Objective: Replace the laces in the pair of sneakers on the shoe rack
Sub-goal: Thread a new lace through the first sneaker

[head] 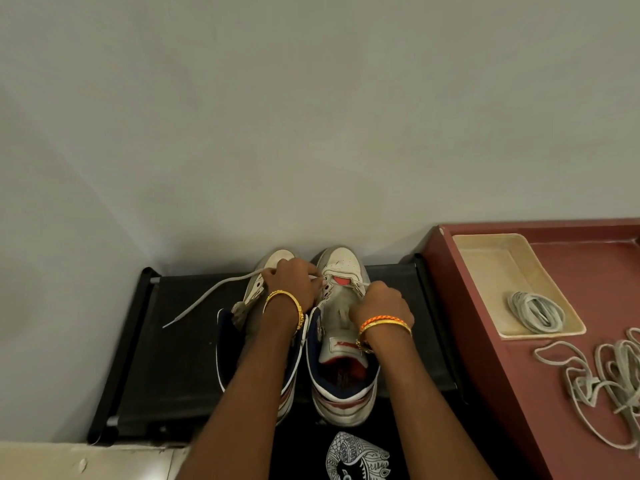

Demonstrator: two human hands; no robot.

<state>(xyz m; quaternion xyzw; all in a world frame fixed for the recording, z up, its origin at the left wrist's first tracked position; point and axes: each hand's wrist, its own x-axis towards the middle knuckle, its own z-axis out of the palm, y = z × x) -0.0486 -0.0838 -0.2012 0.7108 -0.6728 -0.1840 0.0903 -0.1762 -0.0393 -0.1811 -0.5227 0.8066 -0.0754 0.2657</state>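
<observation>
Two white high-top sneakers with navy collars stand side by side on the black shoe rack (180,341), toes toward the wall. My left hand (294,282) lies across the left sneaker (242,306) and pinches a grey-white lace (207,294) that trails out to the left over the rack. My right hand (381,303) is closed on the lace at the lower eyelets of the right sneaker (343,268), over its tongue. Both wrists wear gold bangles.
A dark red cabinet top (502,375) stands right of the rack. On it sits a cream tray (485,271) holding a coiled lace (536,311), and a loose tangle of laces (606,379) lies nearer the front. A plain wall rises behind.
</observation>
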